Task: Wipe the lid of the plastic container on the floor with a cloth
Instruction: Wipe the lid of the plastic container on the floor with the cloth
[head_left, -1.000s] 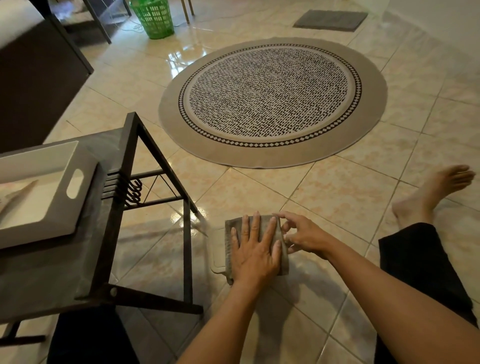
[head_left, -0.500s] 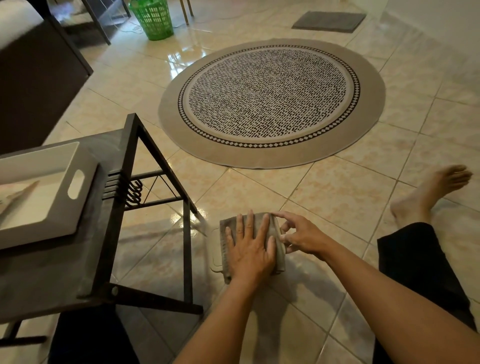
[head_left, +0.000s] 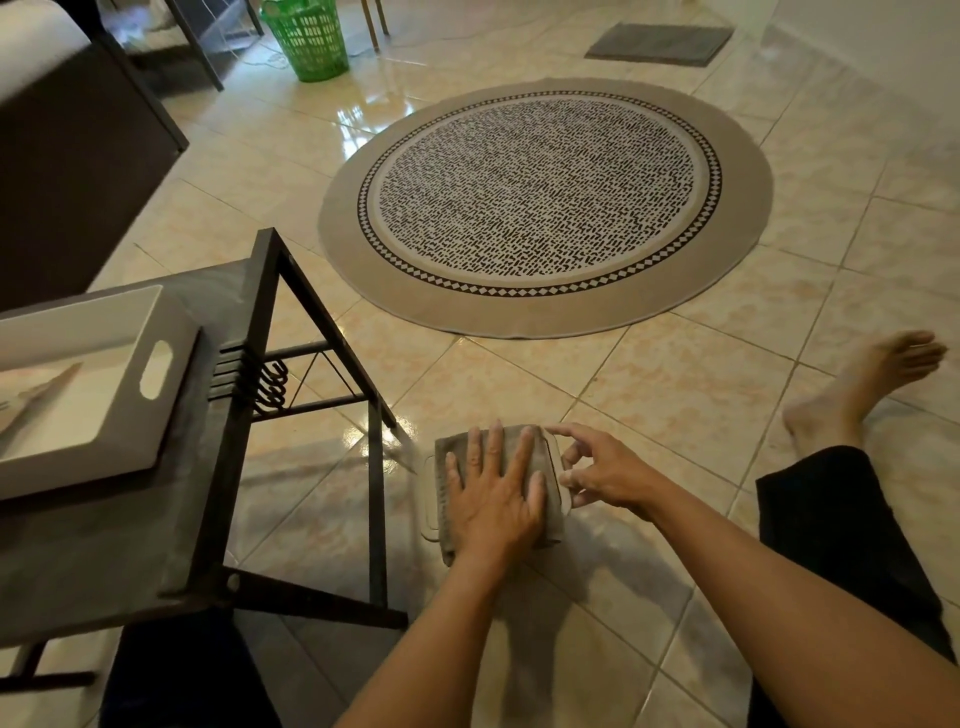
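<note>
A grey cloth (head_left: 551, 519) lies spread over the lid of a pale plastic container (head_left: 429, 501) on the tiled floor. Only the lid's left rim and a strip of its right edge show past the cloth. My left hand (head_left: 493, 493) presses flat on the cloth, fingers spread and pointing away from me. My right hand (head_left: 605, 470) is at the container's right side, with thumb and fingertips pinching its edge.
A dark metal-framed low table (head_left: 218, 415) stands close to the left, carrying a white tray (head_left: 156, 395). A round patterned rug (head_left: 545, 208) lies ahead, a green basket (head_left: 311, 41) and a grey mat (head_left: 660, 44) beyond. My leg and bare foot (head_left: 857, 395) lie right.
My left hand has slid the cloth a little to the left over the lid. My right hand stays at the container's right edge.
</note>
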